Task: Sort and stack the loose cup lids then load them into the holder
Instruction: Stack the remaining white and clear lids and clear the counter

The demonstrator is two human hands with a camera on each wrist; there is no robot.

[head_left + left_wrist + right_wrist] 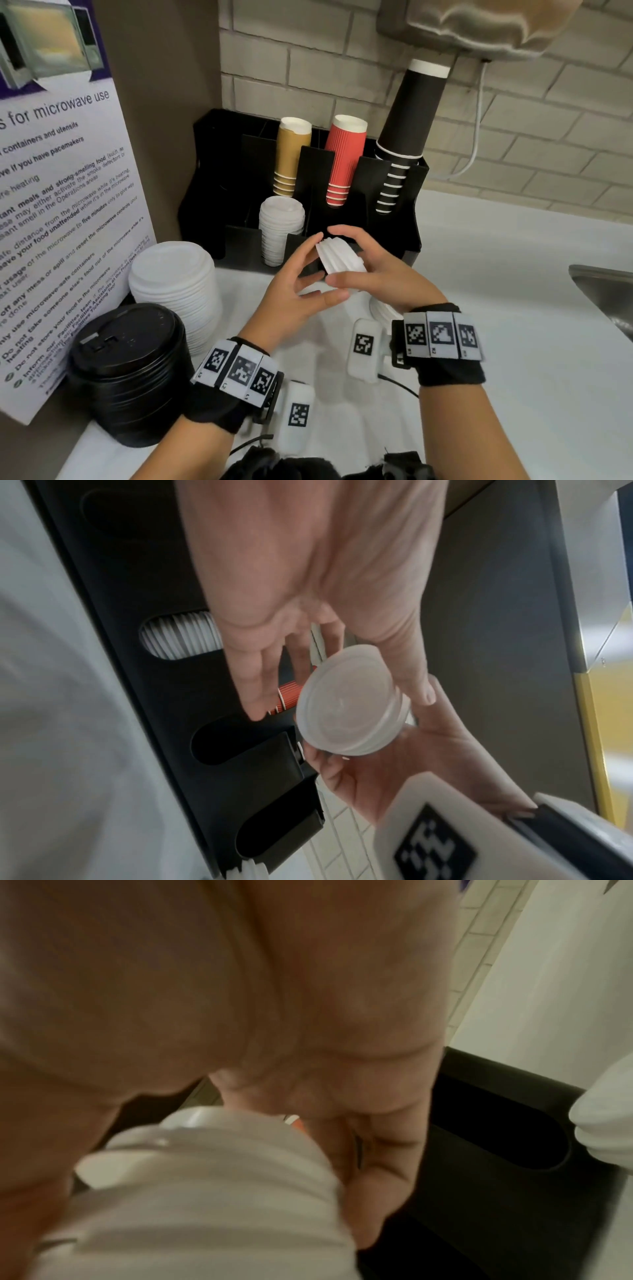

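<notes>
My right hand [331,256] grips a short stack of white lids [344,262] on its side, just in front of the black holder [239,205]. My left hand [317,270] has straight fingers, its thumb and fingertips touching the stack's left end. In the left wrist view the lid stack [352,712] shows its round face, with the left thumb on its rim and my right hand [377,772] underneath. In the blurred right wrist view the stack [205,1191] fills the lower left. A column of white lids [281,233] stands in a front slot of the holder.
A tall stack of larger white lids [174,284] and a stack of black lids [130,370] stand on the counter at left. More white lids [383,310] lie under my right wrist. Tan, red and black cups fill the holder's back slots. A sink edge [599,284] lies at right.
</notes>
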